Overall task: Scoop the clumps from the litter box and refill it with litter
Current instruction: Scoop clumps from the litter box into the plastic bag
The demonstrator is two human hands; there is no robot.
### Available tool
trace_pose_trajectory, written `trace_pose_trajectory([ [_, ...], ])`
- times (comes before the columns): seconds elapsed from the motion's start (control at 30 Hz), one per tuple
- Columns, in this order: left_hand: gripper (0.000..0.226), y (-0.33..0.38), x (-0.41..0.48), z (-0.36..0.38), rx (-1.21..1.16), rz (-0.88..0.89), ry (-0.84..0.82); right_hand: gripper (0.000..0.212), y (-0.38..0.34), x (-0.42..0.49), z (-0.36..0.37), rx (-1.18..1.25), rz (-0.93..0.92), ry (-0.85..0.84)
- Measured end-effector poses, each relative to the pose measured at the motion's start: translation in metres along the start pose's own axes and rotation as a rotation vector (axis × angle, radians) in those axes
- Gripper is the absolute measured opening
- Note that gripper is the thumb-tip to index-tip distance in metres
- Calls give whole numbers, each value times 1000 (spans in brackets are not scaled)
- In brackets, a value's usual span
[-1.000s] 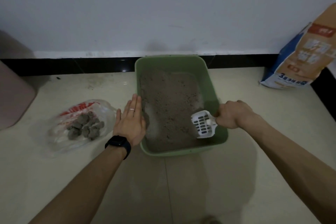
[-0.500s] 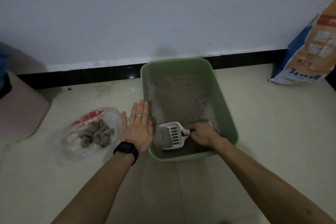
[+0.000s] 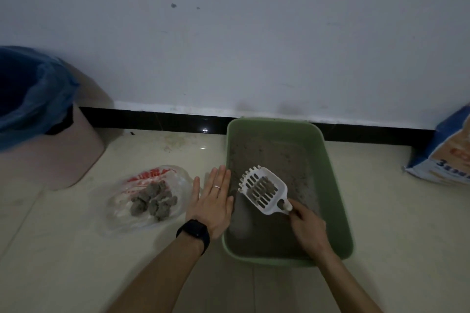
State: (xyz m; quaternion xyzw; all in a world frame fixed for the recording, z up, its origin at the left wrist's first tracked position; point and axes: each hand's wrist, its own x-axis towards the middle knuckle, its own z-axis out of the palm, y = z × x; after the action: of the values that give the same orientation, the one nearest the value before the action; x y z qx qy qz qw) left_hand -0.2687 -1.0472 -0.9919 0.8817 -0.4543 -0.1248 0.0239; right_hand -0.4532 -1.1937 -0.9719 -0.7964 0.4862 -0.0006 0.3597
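**Scooping in progress: scoop loaded over the box, clump bag waiting on the left**

Far left, a pink plastic bin with a blue liner (image 3: 63,155) is standing against the wall. Next, a clear plastic bag with red print (image 3: 122,208) is lying flat on the pale tiled floor (image 3: 76,262), carrying a pile of grey clumps (image 3: 155,201).

The left hand (image 3: 211,203), black watch (image 3: 194,231) on the wrist, is resting flat against the left wall of the green plastic litter box (image 3: 264,260), fingers straight, gripping nothing.

Inside the box, the white slotted plastic scoop (image 3: 264,190) is hanging tilted above the thin grey litter (image 3: 279,157), some grey material sitting in it. The right hand (image 3: 307,229) is keeping a closed grip on the scoop handle.

Far right, a blue-and-orange litter sack (image 3: 447,160) is leaning at the wall.

Judgement: the scoop is looking stiff and light, best held at the handle end and kept level; the clumps are probably crumbly. The sack is likely heavy and floppy, needing both hands.
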Motion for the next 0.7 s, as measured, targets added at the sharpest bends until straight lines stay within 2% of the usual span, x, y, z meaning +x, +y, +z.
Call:
trace_pose_trajectory([
  [0.2, 66, 1, -1, -3, 13, -3, -12, 37, -5, -6, 2, -111, 119, 54],
  [0.43, 70, -4, 1, -5, 56, 42, -25, 34, -3, -14, -7, -103, 129, 52],
  [0.7, 59, -3, 2, -10, 57, 34, -28, 33, -13, -24, -23, 43, 130, 75],
])
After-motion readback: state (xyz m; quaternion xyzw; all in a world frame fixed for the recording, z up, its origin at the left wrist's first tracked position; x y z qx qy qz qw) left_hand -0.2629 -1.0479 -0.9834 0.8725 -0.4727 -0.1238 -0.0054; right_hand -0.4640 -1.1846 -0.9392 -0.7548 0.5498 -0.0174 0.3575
